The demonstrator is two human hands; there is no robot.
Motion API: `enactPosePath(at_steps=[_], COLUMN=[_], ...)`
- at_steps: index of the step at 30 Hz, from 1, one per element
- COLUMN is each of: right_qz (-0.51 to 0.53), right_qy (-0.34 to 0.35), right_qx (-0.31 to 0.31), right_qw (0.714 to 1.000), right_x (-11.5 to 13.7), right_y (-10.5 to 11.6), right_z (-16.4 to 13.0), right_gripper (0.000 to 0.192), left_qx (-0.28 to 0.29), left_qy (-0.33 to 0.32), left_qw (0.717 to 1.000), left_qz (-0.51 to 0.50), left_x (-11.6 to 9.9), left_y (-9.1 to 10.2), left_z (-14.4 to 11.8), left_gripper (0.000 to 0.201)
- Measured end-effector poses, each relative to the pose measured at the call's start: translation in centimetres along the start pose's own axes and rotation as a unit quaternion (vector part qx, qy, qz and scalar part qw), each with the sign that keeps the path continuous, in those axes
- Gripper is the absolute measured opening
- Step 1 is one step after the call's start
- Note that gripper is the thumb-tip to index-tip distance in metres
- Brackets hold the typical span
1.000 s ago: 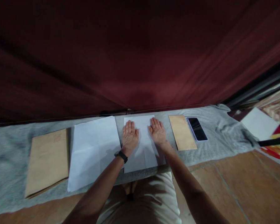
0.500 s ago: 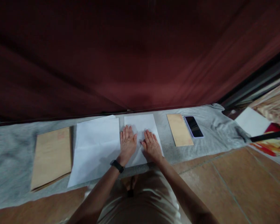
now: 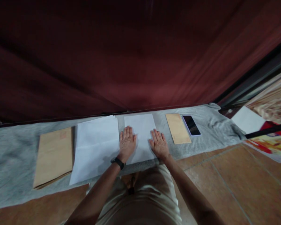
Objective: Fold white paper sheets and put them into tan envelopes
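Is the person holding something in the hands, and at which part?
Nothing is gripped. The left hand and the right hand lie flat, palms down, on the near part of the white sheet.

A large brown envelope (image 3: pixel 53 156) lies near the grey cloth's (image 3: pixel 11 156) left end; a small brown envelope (image 3: pixel 178 128) and phone (image 3: pixel 191 125) lie toward its right end.

The white sheet (image 3: pixel 140 131) is matt paper, faintly creased. The envelope (image 3: pixel 178 128) at three o'clock is dull brown paper, and the phone (image 3: pixel 191 125) beside it shows glossy glass. The grey cloth (image 3: pixel 11 150) underneath looks soft and rumpled.
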State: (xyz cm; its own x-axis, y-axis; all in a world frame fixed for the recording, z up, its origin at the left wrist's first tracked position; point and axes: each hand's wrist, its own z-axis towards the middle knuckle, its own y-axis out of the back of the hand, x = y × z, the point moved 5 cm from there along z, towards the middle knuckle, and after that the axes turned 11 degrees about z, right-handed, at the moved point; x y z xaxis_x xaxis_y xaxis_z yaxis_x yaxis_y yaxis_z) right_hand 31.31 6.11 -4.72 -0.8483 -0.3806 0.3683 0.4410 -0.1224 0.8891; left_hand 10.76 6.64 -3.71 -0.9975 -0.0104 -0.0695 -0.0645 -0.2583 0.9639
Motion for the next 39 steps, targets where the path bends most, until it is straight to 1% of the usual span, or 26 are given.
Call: enactPosePath(at_steps=[3, 5, 6, 9, 10, 12, 14, 17, 19, 24, 30, 34, 37, 39], right_qz=[0.001, 0.005, 0.01, 0.031, 0.038, 0.046, 0.046, 0.038, 0.034, 0.025, 0.01, 0.028, 0.05, 0.065], right_qy=[-0.017, -0.018, -0.012, 0.027, 0.041, 0.058, 0.065, 0.072, 0.073, 0.058, 0.032, 0.04, 0.057, 0.072], right_qx=[-0.015, -0.022, -0.021, 0.008, 0.023, 0.039, 0.043, 0.038, 0.032, 0.014, -0.01, -0.003, 0.01, 0.025], right_qw=[1.0, 1.0, 1.0, 0.999, 0.998, 0.997, 0.996, 0.996, 0.996, 0.998, 0.999, 0.999, 0.997, 0.995], right_x=[-0.6, 0.0, 0.7, 3.2, 3.9, 4.8, 5.0, 4.7, 4.3, 2.7, -0.1, -1.2, -1.9, -2.4], right_y=[1.0, 1.4, 1.4, 0.9, 0.6, 0.2, 0.0, 0.2, 0.5, 1.3, 2.8, 3.2, 3.5, 3.7], right_z=[-0.6, -1.0, -1.2, -2.3, -2.8, -3.8, -4.6, -5.1, -5.2, -5.8, -7.2, -7.6, -7.8, -7.9], right_gripper=[0.057, 0.057, 0.058, 0.056, 0.056, 0.056, 0.055, 0.055, 0.056, 0.059, 0.06, 0.057, 0.056, 0.056], left_qx=[-0.004, -0.007, -0.006, 0.009, 0.017, 0.022, 0.025, 0.025, 0.028, 0.041, 0.031, 0.036, 0.056, 0.074], left_qy=[0.011, -0.004, -0.023, -0.101, -0.111, -0.117, -0.137, -0.162, -0.163, -0.136, -0.113, -0.109, -0.128, -0.141], left_qw=[1.0, 0.999, 0.999, 0.993, 0.992, 0.991, 0.99, 0.986, 0.986, 0.99, 0.993, 0.993, 0.989, 0.985], left_qz=[-0.019, -0.032, -0.04, -0.059, -0.062, -0.054, -0.04, -0.019, -0.007, 0.009, 0.02, 0.038, 0.053, 0.062], left_x=[-0.2, -1.4, -2.3, -5.1, -5.6, -5.9, -5.7, -5.0, -4.7, -3.9, -3.0, -3.0, -3.5, -3.8], left_y=[0.5, 1.1, 1.3, 1.4, 1.3, 1.2, 1.4, 1.9, 2.1, 2.2, 2.3, 2.4, 2.8, 3.1], left_z=[0.1, -0.4, -0.9, -3.5, -4.5, -6.4, -7.9, -9.0, -9.3, -10.3, -11.8, -11.8, -11.5, -11.3], left_gripper=[0.059, 0.059, 0.059, 0.058, 0.057, 0.056, 0.057, 0.058, 0.059, 0.063, 0.065, 0.057, 0.053, 0.053])
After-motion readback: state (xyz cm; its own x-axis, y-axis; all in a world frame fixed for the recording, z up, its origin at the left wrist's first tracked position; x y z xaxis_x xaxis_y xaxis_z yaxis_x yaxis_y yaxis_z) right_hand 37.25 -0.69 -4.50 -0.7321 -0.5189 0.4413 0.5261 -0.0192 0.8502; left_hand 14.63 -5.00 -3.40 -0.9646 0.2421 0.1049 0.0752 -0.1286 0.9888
